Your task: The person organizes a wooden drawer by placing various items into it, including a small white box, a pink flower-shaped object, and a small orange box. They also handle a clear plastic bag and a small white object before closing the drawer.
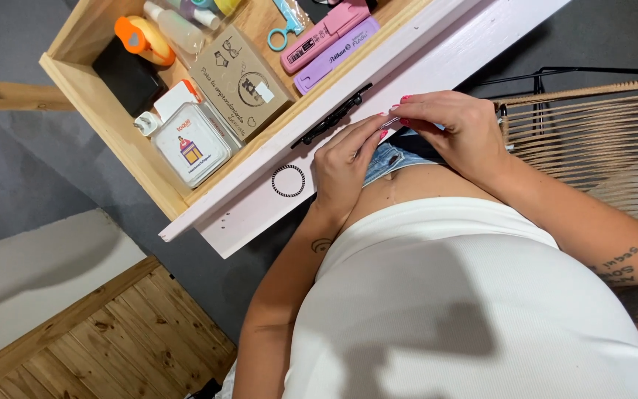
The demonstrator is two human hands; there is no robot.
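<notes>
Fingers of both hands meet on something small and thin, pinched between them just in front of the drawer's front edge; too small to tell what it is, maybe a clear strip or film (395,120). Right hand (452,129) comes in from the right, thumb and forefinger closed on the item's right end. Left hand (345,159) comes up from below left, fingertips (378,127) pressed to its left end. Both are pinching, not open. The item's long axis runs roughly left to right, along the drawer front, between the two sets of fingertips. Neither hand is clearly nearer; both touch it.

Just behind the hands: black drawer handle (334,117) on the pale pink drawer front (437,55), with a small black ring mark (288,181) to the lower left of it. Drawer is pulled open, wooden sides (105,118).

Inside the drawer, well apart from the hands:
- clear plastic box with a white label (190,144), near the front left corner
- brown card packet (238,77) beside it
- pink marker (323,37) and purple marker (337,53), lying side by side
- blue-handled scissors (283,29)
- orange punch (140,38), small bottles (175,26), black block (127,77)

Woven rope chair (592,140) at right. White top (467,310) and denim shorts (389,159) of the person fill the lower frame. Wooden boards (112,340) at lower left.
</notes>
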